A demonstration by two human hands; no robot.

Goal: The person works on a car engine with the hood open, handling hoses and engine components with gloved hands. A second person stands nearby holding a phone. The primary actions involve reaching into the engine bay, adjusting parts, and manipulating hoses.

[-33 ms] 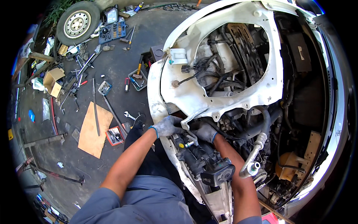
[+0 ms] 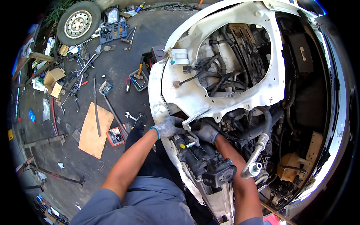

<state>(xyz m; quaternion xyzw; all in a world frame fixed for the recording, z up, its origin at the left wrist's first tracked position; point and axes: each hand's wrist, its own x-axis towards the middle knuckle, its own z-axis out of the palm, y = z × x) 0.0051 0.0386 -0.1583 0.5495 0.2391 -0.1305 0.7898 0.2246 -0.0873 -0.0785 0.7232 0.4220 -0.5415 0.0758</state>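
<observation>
My left hand (image 2: pixel 169 126), in a grey glove with a blue cuff, rests at the front edge of the car's white body panel (image 2: pixel 183 101). Its fingers curl inward beside a bent white tab, their tips hidden. Across from it, my right hand (image 2: pixel 205 132), gloved too, reaches into the gap under the panel; its fingers bend into shadow. What either hand grips cannot be made out. Just below both hands lies a short metal pipe fitting (image 2: pixel 192 142) near a yellow cap (image 2: pixel 182 146). A black radiator end part (image 2: pixel 221 173) sits between my forearms.
A silver-ended hose (image 2: pixel 252 169) stands up right of my right forearm. Engine parts and a tan reservoir (image 2: pixel 288 167) fill the bay. On the ground lie wrenches (image 2: pixel 130 116), a wooden board (image 2: pixel 95 131), a tray with a hammer (image 2: pixel 139 71), a socket case (image 2: pixel 113 32) and a wheel (image 2: pixel 78 24).
</observation>
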